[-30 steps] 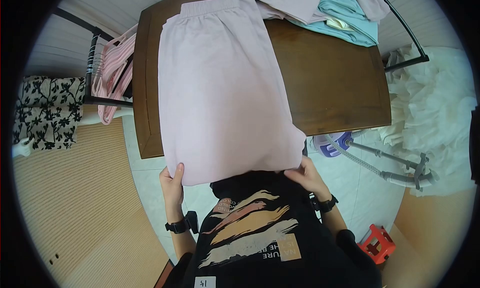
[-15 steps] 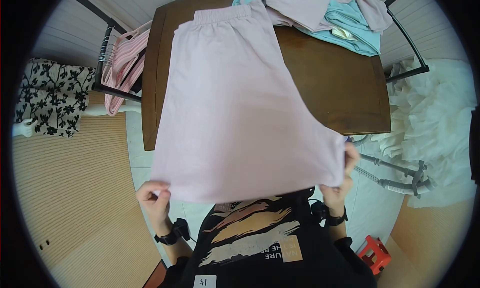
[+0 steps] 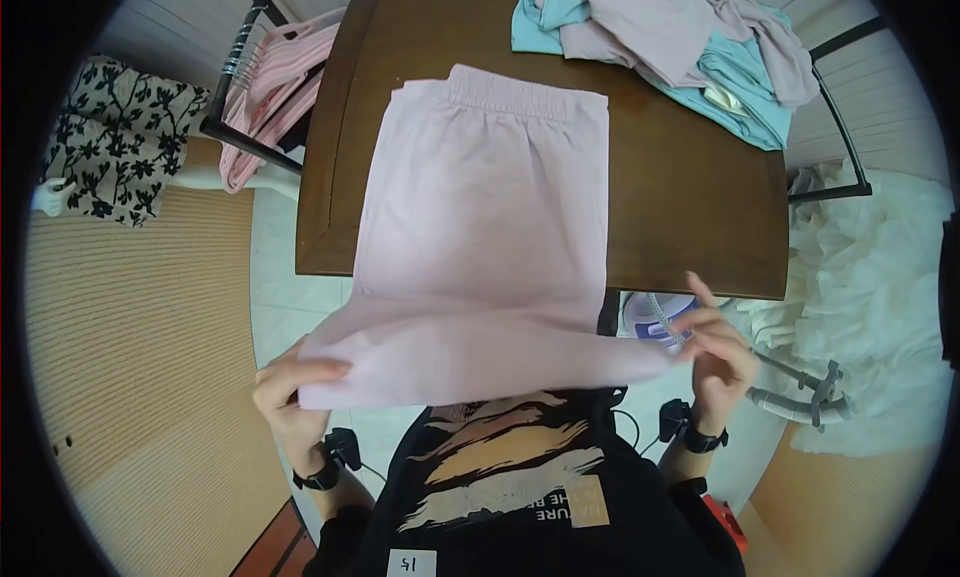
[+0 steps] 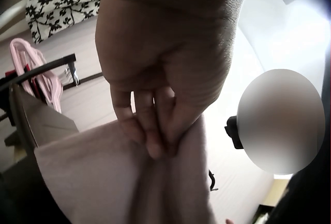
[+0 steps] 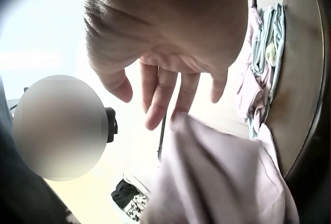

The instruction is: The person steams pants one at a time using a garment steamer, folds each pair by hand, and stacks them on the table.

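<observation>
A pale pink garment [image 3: 490, 207] with a gathered elastic waistband lies on the brown table, waistband away from the body, its lower part hanging past the near edge and folded up. The left hand [image 3: 292, 397] pinches its lower left corner between thumb and fingers; the left wrist view shows the left hand [image 4: 160, 69] gripping the cloth [image 4: 108, 177]. Beside the lower right corner, the right hand [image 3: 722, 367] has its fingers spread. In the right wrist view the fingers of the right hand [image 5: 165, 53] are loose, fingertips at the cloth's peak [image 5: 217, 167].
Pink and turquoise clothes [image 3: 660, 27] are heaped at the table's [image 3: 700, 237] far right. Pink hangers [image 3: 280, 87] hang on a black rack at left. White ruffled fabric [image 3: 870, 307] and a grey hose [image 3: 790, 407] are at right, a purple-and-white appliance [image 3: 645, 317] under the table edge.
The garment has come nearer the body, and its lower part, spread wide before, is now folded up. The right hand has loosened its fingers from the corner; the left still holds on.
</observation>
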A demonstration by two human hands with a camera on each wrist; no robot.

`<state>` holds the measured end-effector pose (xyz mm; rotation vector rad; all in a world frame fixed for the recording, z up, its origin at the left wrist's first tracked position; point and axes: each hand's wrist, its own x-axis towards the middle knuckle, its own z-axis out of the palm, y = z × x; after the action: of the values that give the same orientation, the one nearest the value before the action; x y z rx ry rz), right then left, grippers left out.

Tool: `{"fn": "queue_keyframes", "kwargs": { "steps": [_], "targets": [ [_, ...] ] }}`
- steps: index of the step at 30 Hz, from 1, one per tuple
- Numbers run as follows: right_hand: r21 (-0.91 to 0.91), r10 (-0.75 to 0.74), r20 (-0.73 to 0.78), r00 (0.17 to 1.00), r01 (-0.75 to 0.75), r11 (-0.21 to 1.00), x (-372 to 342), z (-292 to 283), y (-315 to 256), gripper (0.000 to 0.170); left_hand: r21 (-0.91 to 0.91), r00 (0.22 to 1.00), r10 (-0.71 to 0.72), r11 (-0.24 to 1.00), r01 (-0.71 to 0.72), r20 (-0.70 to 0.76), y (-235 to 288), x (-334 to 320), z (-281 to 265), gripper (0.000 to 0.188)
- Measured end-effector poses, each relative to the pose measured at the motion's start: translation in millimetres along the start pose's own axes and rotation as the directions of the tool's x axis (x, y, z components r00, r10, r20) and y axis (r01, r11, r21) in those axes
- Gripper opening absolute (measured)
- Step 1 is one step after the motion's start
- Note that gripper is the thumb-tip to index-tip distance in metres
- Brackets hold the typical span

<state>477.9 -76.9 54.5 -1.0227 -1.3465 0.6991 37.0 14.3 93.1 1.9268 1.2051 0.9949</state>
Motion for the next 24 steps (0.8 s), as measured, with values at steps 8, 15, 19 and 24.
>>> {"fn": "queue_keyframes", "kwargs": {
  "steps": [8, 15, 19, 24],
  "targets": [
    [-0.306, 0.378, 0.326, 0.866, -0.281, 0.909, -18.3, 35.8, 16.5, 0.038, 0.037, 0.985, 0.022, 0.999, -0.029, 0.173, -5.7, 10.6, 24.8, 0.023],
    [-0.597, 0.373, 0.429, 0.822, -0.052, 0.801, -61.8, 70.3, 36.5, 0.053, 0.179, 0.930, 0.276, 0.929, -0.323, 0.242, 10.9, 20.9, 35.2, 0.030],
    [-0.618, 0.362, 0.416, 0.834, -0.033, 0.786, -91.1, 83.4, 63.7, 0.043, 0.166, 0.947, 0.285, 0.937, -0.308, 0.151, 20.6, 16.9, 46.2, 0.027],
    [-0.615, 0.180, 0.299, 0.937, 0.045, 0.787, -91.1, 73.2, 61.7, 0.027, 0.205, 0.951, 0.301, 0.929, -0.309, 0.071, 21.2, 10.3, 43.0, 0.026]
  ]
}}
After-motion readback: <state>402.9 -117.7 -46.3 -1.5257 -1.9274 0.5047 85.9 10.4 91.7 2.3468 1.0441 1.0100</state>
